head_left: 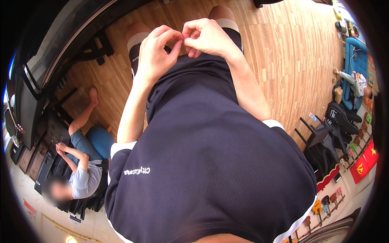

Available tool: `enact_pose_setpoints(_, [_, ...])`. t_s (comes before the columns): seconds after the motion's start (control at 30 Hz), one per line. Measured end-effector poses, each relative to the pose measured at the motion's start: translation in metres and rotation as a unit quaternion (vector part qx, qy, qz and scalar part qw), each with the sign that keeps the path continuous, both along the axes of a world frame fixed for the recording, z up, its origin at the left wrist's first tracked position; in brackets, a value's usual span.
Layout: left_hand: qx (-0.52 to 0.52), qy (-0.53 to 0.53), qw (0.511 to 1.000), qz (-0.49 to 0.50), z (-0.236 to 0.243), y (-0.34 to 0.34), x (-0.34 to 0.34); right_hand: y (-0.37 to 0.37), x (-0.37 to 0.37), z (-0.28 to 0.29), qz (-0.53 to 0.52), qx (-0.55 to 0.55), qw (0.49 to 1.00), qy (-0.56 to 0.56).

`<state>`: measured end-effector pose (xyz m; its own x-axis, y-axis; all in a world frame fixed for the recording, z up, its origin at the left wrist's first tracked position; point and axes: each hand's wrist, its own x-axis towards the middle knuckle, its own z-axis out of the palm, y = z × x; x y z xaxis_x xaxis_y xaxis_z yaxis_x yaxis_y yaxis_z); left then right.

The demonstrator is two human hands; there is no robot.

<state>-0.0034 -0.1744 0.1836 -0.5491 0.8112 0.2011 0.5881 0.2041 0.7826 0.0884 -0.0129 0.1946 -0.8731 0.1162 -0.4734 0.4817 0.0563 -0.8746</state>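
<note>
Head: hands (156,56) (208,38) over lap (190,77), floor (283,60) alongside

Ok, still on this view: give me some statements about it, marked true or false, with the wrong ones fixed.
1. The left hand and right hand are close together. True.
2. The wearer's shirt is bright red. False: the shirt is dark with white trim.
3. A blue sofa stands toward the picture's right edge. True.
4. The floor is grey carpet. False: the floor looks like wood.
5. Another person sits at the left. True.
</note>
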Motion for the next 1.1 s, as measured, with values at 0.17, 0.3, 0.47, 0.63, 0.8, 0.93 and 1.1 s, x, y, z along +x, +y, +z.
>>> enact_pose_setpoints(0.17, [-0.008, -0.174, 0.984, 0.024, -0.010, -0.008, 0.000, 0.006, 0.001, -0.007, -0.019, -0.167, 0.985, -0.025])
enact_pose_setpoints(0.3, [0.001, -0.369, 0.929, 0.042, -0.022, -0.024, -0.002, 0.008, 0.003, -0.009, -0.007, -0.244, 0.970, -0.016])
enact_pose_setpoints(0.47, [-0.029, -0.478, 0.878, 0.028, -0.006, -0.033, -0.005, 0.011, 0.005, -0.011, 0.042, -0.319, 0.947, 0.000])
enact_pose_setpoints(0.63, [-0.032, -0.492, 0.869, 0.036, -0.004, -0.036, -0.006, 0.007, 0.005, -0.010, 0.053, -0.329, 0.943, 0.015])
enact_pose_setpoints(0.8, [-0.014, -0.508, 0.861, 0.025, 0.001, -0.035, -0.007, 0.010, 0.006, -0.014, 0.051, -0.319, 0.946, 0.024])
enact_pose_setpoints(0.93, [-0.012, -0.516, 0.856, 0.024, 0.006, -0.035, -0.009, 0.011, 0.006, -0.016, 0.046, -0.308, 0.950, 0.027])
enact_pose_setpoints(1.1, [0.007, -0.515, 0.857, 0.015, 0.004, -0.038, -0.013, 0.013, 0.006, -0.017, 0.034, -0.294, 0.955, 0.025])
